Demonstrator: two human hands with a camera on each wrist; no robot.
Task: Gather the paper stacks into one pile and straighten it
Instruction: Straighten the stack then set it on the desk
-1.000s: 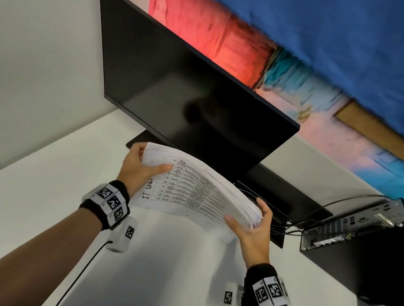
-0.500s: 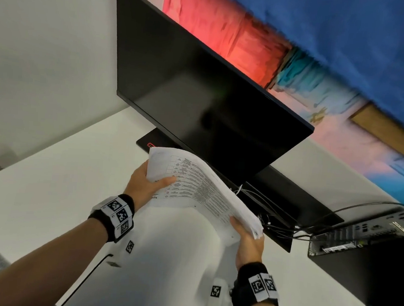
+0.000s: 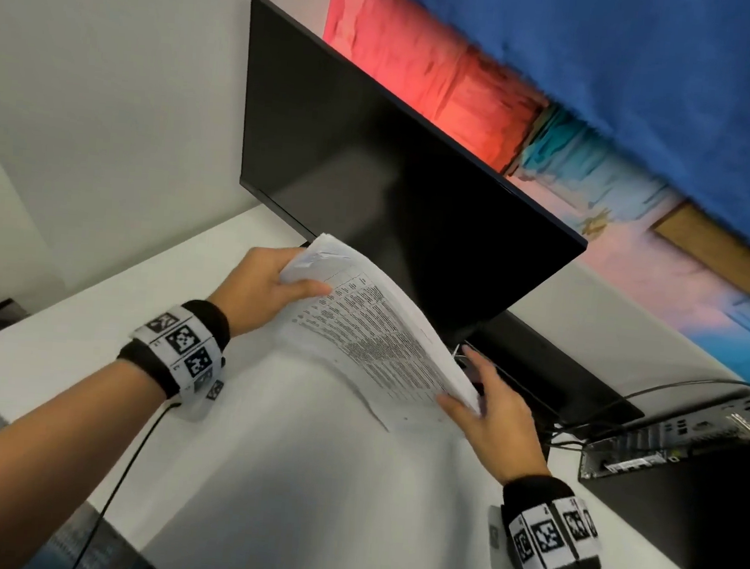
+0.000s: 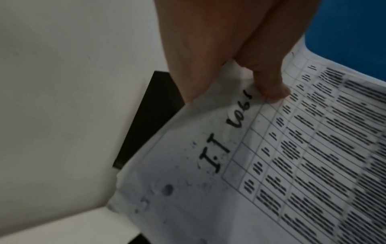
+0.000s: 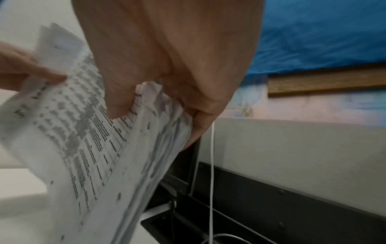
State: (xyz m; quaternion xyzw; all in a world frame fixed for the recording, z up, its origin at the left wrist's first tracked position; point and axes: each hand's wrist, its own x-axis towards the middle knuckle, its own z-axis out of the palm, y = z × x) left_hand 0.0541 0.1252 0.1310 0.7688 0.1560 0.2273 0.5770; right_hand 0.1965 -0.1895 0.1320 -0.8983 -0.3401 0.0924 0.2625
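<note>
paper stack (image 3: pixel 374 329) held tilted; left hand (image 3: pixel 260 293) pinches top corner, right hand (image 3: pixel 492 419) bottom edge.

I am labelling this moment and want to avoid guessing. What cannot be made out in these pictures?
- Printed rows on the paper stack: blurred in every view.
- Fingers of the left hand behind the stack: head view, paper covers them.
- Whether the right hand pinches or only props the stack: right wrist view blurred.
- Stack's lower edge against the table: head view, contact unclear.

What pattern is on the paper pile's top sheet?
A black table grid with text rows on the white paper pile; best in the left wrist view.
</note>
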